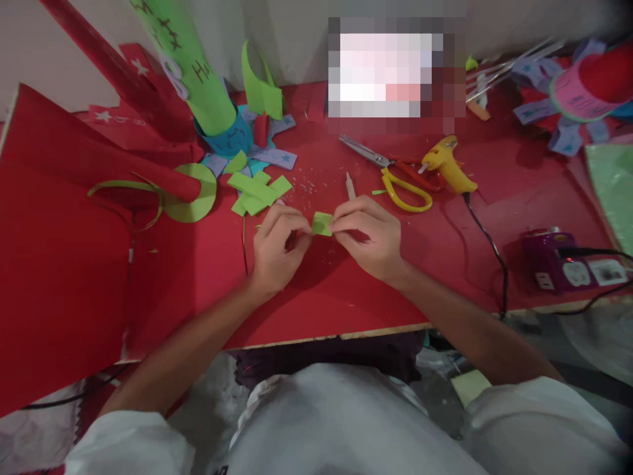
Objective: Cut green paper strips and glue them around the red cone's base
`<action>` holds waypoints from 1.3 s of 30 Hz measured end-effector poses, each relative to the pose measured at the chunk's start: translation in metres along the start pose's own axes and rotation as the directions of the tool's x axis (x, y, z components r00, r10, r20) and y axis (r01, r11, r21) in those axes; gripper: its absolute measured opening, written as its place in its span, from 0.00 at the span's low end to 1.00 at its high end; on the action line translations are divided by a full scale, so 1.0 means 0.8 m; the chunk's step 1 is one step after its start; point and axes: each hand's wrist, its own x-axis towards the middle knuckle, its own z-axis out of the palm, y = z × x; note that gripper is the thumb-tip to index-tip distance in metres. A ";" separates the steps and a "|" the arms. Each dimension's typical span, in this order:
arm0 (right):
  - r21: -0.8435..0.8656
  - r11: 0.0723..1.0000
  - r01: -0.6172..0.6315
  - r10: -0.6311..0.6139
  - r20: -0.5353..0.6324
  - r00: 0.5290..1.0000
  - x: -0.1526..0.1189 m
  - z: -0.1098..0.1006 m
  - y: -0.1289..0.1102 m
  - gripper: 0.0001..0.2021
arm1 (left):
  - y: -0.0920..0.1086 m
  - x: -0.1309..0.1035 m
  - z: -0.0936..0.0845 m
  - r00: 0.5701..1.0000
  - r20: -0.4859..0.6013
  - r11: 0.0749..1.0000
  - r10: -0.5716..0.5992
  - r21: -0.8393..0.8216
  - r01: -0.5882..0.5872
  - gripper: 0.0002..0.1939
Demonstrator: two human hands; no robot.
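Note:
Between my two hands is a small piece of lime-green craft foam or paper (322, 223), pinched at both ends. My left hand (281, 245) grips its left edge between thumb and fingertips. The right edge sits in the fingertips of my right hand (370, 236). Just beyond my right hand lies a pale pencil-like stick (350, 186), its lower end hidden by the fingers. Several cut green strips (254, 191) are heaped beyond my left hand. Scissors with yellow and red handles (390, 168) rest beyond my right hand, beside a yellow glue gun (450, 166).
A green tube in a blue base (210, 99) stands at the back left. Large red sheets (59, 251) cover the left side. A purple power box (556, 260) with cables sits at the right. At the back right is a pink ring decoration (583, 89). The table's front edge (336, 338) is near me.

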 end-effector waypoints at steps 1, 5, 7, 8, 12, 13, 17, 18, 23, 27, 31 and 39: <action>-0.002 1.000 0.017 -0.017 -0.004 1.000 0.000 0.000 0.001 0.11 | 0.000 0.000 0.000 1.000 -0.007 1.000 0.008 0.005 -0.008 0.09; -0.012 1.000 0.014 -0.014 0.007 1.000 -0.001 0.000 0.001 0.11 | -0.002 -0.001 0.000 1.000 -0.002 1.000 0.006 0.006 -0.006 0.08; -0.007 1.000 0.007 -0.007 0.007 1.000 -0.001 0.000 0.000 0.10 | -0.002 -0.002 0.000 1.000 0.003 1.000 0.005 0.003 -0.005 0.08; -0.005 1.000 0.007 -0.007 0.006 1.000 -0.001 0.000 0.000 0.10 | -0.002 -0.002 0.000 1.000 0.003 1.000 0.010 -0.002 -0.010 0.08; -0.005 1.000 -0.003 0.003 0.020 1.000 0.001 0.000 -0.002 0.06 | -0.001 -0.001 0.000 1.000 -0.012 0.999 0.026 -0.019 -0.026 0.08; -0.002 1.000 -0.016 0.016 0.029 0.999 0.001 -0.001 -0.002 0.05 | 0.000 -0.001 0.001 1.000 -0.015 1.000 0.026 -0.017 -0.026 0.08; 0.025 0.998 -0.060 0.059 0.053 0.997 0.002 -0.001 -0.003 0.05 | 0.001 0.000 0.001 1.000 -0.012 1.000 0.024 -0.003 -0.024 0.06; 0.031 0.998 -0.061 0.060 0.053 0.997 0.002 -0.001 -0.003 0.05 | 0.001 0.000 0.001 1.000 -0.009 1.000 0.027 -0.007 -0.027 0.06; 0.061 0.997 -0.056 0.052 0.072 0.996 0.003 -0.002 -0.002 0.05 | 0.002 0.001 0.000 0.999 0.021 0.998 0.041 -0.054 -0.040 0.07; 0.141 0.986 -0.093 0.081 0.087 0.993 0.006 -0.004 0.000 0.06 | 0.003 0.003 -0.001 0.998 0.035 0.996 0.048 -0.077 -0.045 0.05; 0.234 0.966 -0.108 0.080 0.126 0.989 0.009 -0.006 0.005 0.07 | 0.004 0.007 -0.003 0.996 0.067 0.991 0.055 -0.124 -0.046 0.05; 0.351 0.918 -0.184 0.069 0.316 0.946 0.015 -0.019 0.020 0.11 | 0.002 0.006 -0.007 0.971 0.226 0.974 0.075 -0.227 -0.022 0.05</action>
